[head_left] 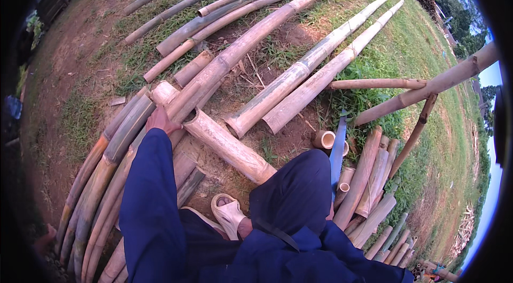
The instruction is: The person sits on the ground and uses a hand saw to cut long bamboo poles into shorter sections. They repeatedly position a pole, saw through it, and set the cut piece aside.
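Note:
A long bamboo pole runs diagonally from the far grass to the lower left. It lies across a thick, short bamboo log on the ground. My left hand is closed over the pole, just left of where it crosses the log. A handsaw with a blue-tinted blade stands upright, tip up, beside my bent right knee. Only a sliver of my right hand shows at the base of the blade. The knee hides the saw's handle and most of my grip.
Two long bamboo poles lie ahead, with several more beyond. Cut bamboo pieces are stacked at my right. A slanted bamboo post with braces stands there too. Long poles also lie at my left, and my sandalled foot is near the log.

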A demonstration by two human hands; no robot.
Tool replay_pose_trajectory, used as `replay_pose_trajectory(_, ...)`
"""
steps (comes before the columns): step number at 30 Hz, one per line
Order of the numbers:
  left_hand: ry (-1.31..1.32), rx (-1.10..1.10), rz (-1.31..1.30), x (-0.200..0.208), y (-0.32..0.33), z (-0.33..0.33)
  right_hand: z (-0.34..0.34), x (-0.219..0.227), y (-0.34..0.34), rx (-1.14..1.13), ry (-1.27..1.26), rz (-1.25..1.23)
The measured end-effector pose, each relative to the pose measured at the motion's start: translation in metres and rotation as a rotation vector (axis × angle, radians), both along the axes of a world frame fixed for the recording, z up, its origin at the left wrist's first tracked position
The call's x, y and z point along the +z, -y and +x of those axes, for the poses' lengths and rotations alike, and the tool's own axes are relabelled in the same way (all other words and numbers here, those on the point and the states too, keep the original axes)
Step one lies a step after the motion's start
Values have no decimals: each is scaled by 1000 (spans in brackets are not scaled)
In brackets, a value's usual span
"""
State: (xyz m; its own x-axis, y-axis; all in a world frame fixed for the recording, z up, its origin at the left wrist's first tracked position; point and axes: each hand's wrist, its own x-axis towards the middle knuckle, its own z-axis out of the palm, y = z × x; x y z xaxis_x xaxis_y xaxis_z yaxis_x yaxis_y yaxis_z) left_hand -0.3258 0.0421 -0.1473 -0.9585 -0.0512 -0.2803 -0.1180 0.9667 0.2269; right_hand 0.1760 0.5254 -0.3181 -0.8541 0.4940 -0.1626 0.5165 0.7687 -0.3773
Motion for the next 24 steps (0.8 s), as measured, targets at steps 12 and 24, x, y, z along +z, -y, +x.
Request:
replay_pose_trajectory(12,-50,-56,-12,-9,8,6,0,-2,-19,82,91,15)
replay_pose_trajectory(24,-37,-111,-96,-7,29,20,-6,-26,-36,123,19,69)
